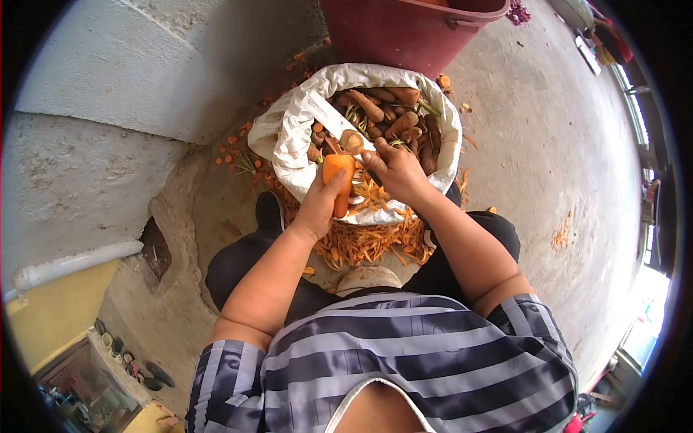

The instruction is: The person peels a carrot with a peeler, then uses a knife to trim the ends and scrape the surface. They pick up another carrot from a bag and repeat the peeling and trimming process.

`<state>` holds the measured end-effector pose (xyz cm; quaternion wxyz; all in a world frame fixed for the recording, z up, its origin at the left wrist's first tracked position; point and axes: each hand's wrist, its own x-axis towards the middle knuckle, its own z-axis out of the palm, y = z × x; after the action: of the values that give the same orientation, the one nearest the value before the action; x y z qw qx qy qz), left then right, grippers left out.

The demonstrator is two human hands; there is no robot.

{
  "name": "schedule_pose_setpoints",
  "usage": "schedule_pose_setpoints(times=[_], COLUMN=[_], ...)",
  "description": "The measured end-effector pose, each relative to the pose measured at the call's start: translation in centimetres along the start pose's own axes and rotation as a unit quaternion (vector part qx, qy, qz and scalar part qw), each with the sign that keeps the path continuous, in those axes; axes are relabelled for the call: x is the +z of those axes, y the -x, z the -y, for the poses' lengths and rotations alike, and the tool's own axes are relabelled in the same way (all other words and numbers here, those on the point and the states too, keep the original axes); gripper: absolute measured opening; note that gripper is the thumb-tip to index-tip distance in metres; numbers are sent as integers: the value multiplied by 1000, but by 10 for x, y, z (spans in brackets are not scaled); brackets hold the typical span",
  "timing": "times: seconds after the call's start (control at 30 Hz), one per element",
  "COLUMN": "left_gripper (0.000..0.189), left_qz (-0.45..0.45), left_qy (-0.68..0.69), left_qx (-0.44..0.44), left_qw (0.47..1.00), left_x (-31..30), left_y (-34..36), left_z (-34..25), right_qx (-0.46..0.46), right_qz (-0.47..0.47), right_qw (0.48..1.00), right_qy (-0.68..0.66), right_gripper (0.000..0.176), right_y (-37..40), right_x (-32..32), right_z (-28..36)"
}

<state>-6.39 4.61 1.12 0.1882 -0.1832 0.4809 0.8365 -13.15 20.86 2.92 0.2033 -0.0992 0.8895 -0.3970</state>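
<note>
My left hand [317,207] is wrapped round a thick peeled carrot [341,172], held upright over the near rim of a white sack [296,148]. My right hand [399,173] is closed on a dark-handled tool [373,175], just right of the carrot; its working end is too small to make out. Inside the sack lie several unpeeled, soil-brown carrots [401,124], some with green stem ends. One cut carrot end [351,141] sits just beyond the carrot in my hand. Orange peelings [368,242] cover the sack's near edge and the floor below it.
A dark red plastic tub [404,36] stands just beyond the sack. Carrot slices [229,148] and scraps lie on the concrete floor [534,144]. A rough wall [101,72] and a white pipe [79,265] are on the left. My bent legs [242,256] flank the sack.
</note>
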Motion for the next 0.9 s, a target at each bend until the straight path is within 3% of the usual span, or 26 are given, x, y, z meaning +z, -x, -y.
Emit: schedule_pose_setpoints(times=[0.03, 0.13, 0.2, 0.37, 0.47, 0.5, 0.7, 0.9], left_gripper=[39, 43, 41, 33, 32, 33, 36, 30], left_qz=[3, -2, -27, -44, -93, -69, -37, -80], left_qy=[12, 23, 76, 126, 123, 131, 129, 179], left_qx=[11, 16, 15, -71, -12, 0, -27, -34], left_qw=[1000, 1000, 997, 989, 988, 989, 991, 980], left_x=[-3, -8, -6, -15, -1, -4, -13, -3], left_y=[-3, -6, -7, -6, -3, -3, -12, -8], left_z=[0, -7, -10, -11, -5, -1, 10, 10], right_qx=[-16, -18, -61, -133, -104, -104, -106, -103], right_qz=[-36, 9, -22, 8, 33, 28, 2, 10], right_qw=[999, 999, 998, 989, 990, 989, 989, 985], right_qy=[33, 32, 3, 70, 90, 98, 104, 139], right_gripper=[56, 62, 66, 73, 69, 71, 72, 65], right_y=[3, 5, 8, 24, 34, 35, 33, 33], right_x=[3, -5, -5, 2, 13, 17, 22, 29], right_z=[-1, 7, 8, 24, 35, 34, 32, 32])
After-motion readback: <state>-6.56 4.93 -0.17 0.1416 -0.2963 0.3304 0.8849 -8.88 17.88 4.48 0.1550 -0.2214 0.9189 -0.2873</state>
